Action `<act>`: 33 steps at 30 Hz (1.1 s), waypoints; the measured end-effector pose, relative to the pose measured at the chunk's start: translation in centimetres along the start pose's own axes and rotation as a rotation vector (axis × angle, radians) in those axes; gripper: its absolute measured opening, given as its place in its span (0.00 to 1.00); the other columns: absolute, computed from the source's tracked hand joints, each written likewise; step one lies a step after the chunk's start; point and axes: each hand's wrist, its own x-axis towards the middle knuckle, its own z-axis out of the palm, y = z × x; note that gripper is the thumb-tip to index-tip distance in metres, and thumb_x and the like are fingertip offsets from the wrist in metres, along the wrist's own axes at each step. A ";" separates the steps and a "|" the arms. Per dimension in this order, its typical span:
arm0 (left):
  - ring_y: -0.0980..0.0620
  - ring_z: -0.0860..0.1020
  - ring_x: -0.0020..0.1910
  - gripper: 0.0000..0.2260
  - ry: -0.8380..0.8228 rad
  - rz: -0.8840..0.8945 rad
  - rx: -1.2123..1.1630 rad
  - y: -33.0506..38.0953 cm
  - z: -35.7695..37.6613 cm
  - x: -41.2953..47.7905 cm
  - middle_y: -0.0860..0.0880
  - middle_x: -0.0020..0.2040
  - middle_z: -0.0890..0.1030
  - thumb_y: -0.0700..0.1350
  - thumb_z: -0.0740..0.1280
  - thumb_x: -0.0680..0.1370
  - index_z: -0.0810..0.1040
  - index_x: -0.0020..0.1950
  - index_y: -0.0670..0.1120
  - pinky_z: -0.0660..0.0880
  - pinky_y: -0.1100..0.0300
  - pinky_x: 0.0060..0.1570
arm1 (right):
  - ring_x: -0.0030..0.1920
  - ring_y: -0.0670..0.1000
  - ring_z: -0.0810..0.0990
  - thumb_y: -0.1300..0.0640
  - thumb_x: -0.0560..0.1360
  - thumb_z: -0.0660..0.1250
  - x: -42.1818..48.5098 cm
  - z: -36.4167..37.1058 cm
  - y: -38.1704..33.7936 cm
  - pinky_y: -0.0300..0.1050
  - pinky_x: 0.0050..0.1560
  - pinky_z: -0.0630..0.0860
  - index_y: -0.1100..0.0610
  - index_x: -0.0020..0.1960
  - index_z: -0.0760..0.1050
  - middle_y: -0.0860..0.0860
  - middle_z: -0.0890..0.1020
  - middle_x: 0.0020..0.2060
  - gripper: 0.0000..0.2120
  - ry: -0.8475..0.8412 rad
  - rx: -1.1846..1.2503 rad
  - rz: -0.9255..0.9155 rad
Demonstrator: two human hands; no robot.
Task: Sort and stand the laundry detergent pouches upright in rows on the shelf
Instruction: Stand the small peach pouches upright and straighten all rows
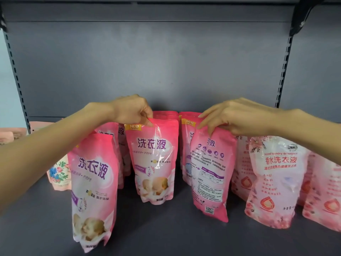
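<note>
My left hand (131, 109) pinches the top edge of a pink detergent pouch (154, 163) that stands facing me in the middle of the grey shelf (166, 228). My right hand (234, 117) grips the top of another pink pouch (210, 174), turned with its printed back and QR code toward me and tilted slightly. A third pink pouch (94, 189) stands upright in front at the left. More pink pouches (166, 115) stand behind these in rows.
Paler pink-and-white pouches (276, 182) stand at the right, with more (324, 196) beside them. A floral pouch (59, 172) sits at the left under my forearm. The shelf's back panel (147, 61) and slotted uprights (284, 71) bound the space.
</note>
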 end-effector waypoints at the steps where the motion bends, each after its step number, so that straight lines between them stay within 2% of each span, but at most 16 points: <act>1: 0.62 0.67 0.23 0.18 -0.001 0.003 -0.012 0.0 0.0 0.0 0.58 0.21 0.69 0.50 0.70 0.74 0.69 0.26 0.51 0.62 0.62 0.34 | 0.65 0.42 0.72 0.65 0.73 0.63 0.2 -0.2 -0.4 0.42 0.55 0.71 0.49 0.55 0.80 0.38 0.78 0.60 0.16 -0.035 0.053 0.011; 3: 0.61 0.66 0.23 0.18 0.000 0.005 -0.033 -0.2 0.1 -0.1 0.57 0.21 0.69 0.49 0.70 0.74 0.69 0.25 0.52 0.64 0.62 0.34 | 0.60 0.46 0.76 0.62 0.74 0.64 0.4 0.2 -0.6 0.49 0.57 0.73 0.47 0.51 0.80 0.40 0.81 0.54 0.12 -0.020 0.098 0.044; 5: 0.59 0.67 0.24 0.15 -0.005 0.011 -0.053 -0.3 0.1 -0.2 0.57 0.23 0.72 0.49 0.70 0.74 0.73 0.27 0.52 0.69 0.60 0.35 | 0.47 0.50 0.80 0.55 0.75 0.65 0.6 0.5 -0.7 0.54 0.53 0.75 0.49 0.46 0.78 0.43 0.82 0.41 0.03 0.015 0.140 0.085; 6: 0.57 0.70 0.25 0.12 -0.010 0.012 -0.064 -0.4 0.1 -0.2 0.56 0.25 0.75 0.50 0.70 0.74 0.76 0.31 0.49 0.73 0.57 0.37 | 0.41 0.49 0.78 0.52 0.75 0.66 0.6 0.6 -0.5 0.50 0.49 0.75 0.51 0.44 0.76 0.46 0.80 0.35 0.04 0.035 0.159 0.106; 8: 0.47 0.75 0.32 0.10 -0.017 0.012 -0.077 -0.4 0.1 -0.4 0.49 0.32 0.80 0.50 0.70 0.73 0.80 0.38 0.45 0.77 0.53 0.39 | 0.33 0.47 0.72 0.47 0.74 0.66 0.8 0.5 -1.0 0.41 0.36 0.70 0.55 0.39 0.74 0.48 0.75 0.29 0.12 0.069 0.209 0.136; 9: 0.46 0.75 0.32 0.10 -0.016 0.014 -0.090 -0.4 0.1 -0.5 0.46 0.33 0.81 0.50 0.70 0.73 0.81 0.40 0.43 0.76 0.54 0.39 | 0.31 0.47 0.70 0.46 0.74 0.66 1.0 0.3 -1.2 0.39 0.32 0.66 0.55 0.38 0.73 0.48 0.74 0.27 0.13 0.079 0.231 0.145; 10: 0.50 0.72 0.30 0.09 -0.013 0.018 -0.112 -0.3 0.0 -0.5 0.47 0.32 0.80 0.49 0.70 0.73 0.81 0.41 0.43 0.75 0.57 0.38 | 0.31 0.46 0.70 0.45 0.74 0.66 1.3 0.2 -1.5 0.38 0.31 0.65 0.54 0.37 0.73 0.47 0.74 0.26 0.14 0.074 0.252 0.155; 13: 0.57 0.67 0.29 0.09 -0.041 0.019 -0.178 -0.1 -0.2 -1.0 0.45 0.31 0.77 0.45 0.70 0.74 0.81 0.41 0.39 0.68 0.65 0.33 | 0.31 0.48 0.71 0.46 0.73 0.67 2.1 0.4 -1.5 0.42 0.32 0.67 0.53 0.35 0.74 0.48 0.76 0.27 0.13 0.072 0.296 0.178; 15: 0.55 0.69 0.30 0.09 -0.054 0.005 -0.220 -0.1 -0.2 -1.2 0.39 0.35 0.79 0.45 0.71 0.73 0.81 0.41 0.39 0.70 0.63 0.35 | 0.31 0.49 0.72 0.48 0.73 0.68 2.4 0.4 -1.2 0.43 0.33 0.69 0.53 0.34 0.74 0.50 0.76 0.28 0.12 0.067 0.316 0.206; 17: 0.54 0.71 0.31 0.08 -0.032 -0.006 -0.233 -0.1 -0.1 -1.2 0.39 0.36 0.81 0.45 0.72 0.72 0.81 0.41 0.39 0.71 0.63 0.35 | 0.31 0.47 0.73 0.49 0.73 0.69 2.4 0.1 -0.9 0.41 0.33 0.69 0.54 0.35 0.75 0.49 0.77 0.28 0.12 0.055 0.325 0.225; 21: 0.60 0.68 0.24 0.08 -0.006 0.001 -0.226 0.2 -0.2 -0.7 0.56 0.23 0.74 0.44 0.72 0.72 0.79 0.33 0.46 0.65 0.74 0.28 | 0.32 0.47 0.75 0.50 0.73 0.69 2.3 -0.1 0.2 0.40 0.35 0.70 0.55 0.37 0.78 0.50 0.80 0.30 0.10 0.034 0.323 0.276; 24: 0.62 0.69 0.22 0.11 0.004 -0.005 -0.213 0.2 -0.3 -0.4 0.60 0.20 0.72 0.44 0.72 0.72 0.76 0.30 0.50 0.64 0.76 0.28 | 0.32 0.52 0.73 0.49 0.72 0.69 2.5 0.6 1.0 0.43 0.36 0.70 0.59 0.37 0.78 0.54 0.79 0.30 0.13 0.040 0.309 0.289; 26: 0.63 0.69 0.23 0.08 0.025 -0.017 -0.222 -0.1 -0.3 -0.3 0.59 0.21 0.73 0.44 0.72 0.72 0.79 0.33 0.47 0.64 0.77 0.28 | 0.34 0.54 0.76 0.49 0.72 0.69 2.5 1.1 1.3 0.43 0.37 0.71 0.60 0.38 0.79 0.55 0.81 0.31 0.13 0.038 0.307 0.291; 28: 0.65 0.72 0.25 0.05 0.047 -0.027 -0.225 -0.2 -0.4 -0.1 0.57 0.28 0.78 0.45 0.72 0.71 0.82 0.38 0.45 0.66 0.77 0.30 | 0.37 0.55 0.79 0.49 0.72 0.69 2.6 1.4 1.5 0.44 0.40 0.73 0.60 0.40 0.80 0.56 0.83 0.34 0.13 0.038 0.321 0.295; 30: 0.65 0.73 0.28 0.05 0.051 -0.031 -0.222 -0.2 -0.4 0.1 0.51 0.33 0.82 0.45 0.73 0.71 0.83 0.41 0.43 0.67 0.77 0.32 | 0.39 0.57 0.80 0.50 0.72 0.70 2.8 1.6 1.6 0.44 0.41 0.73 0.60 0.41 0.80 0.57 0.83 0.36 0.13 0.039 0.343 0.298; 33: 0.64 0.72 0.27 0.06 0.031 -0.031 -0.202 0.0 0.1 0.4 0.49 0.35 0.82 0.46 0.73 0.71 0.84 0.42 0.43 0.67 0.77 0.32 | 0.39 0.57 0.80 0.50 0.71 0.70 3.1 1.8 1.3 0.44 0.40 0.74 0.61 0.42 0.81 0.58 0.83 0.37 0.13 0.031 0.377 0.296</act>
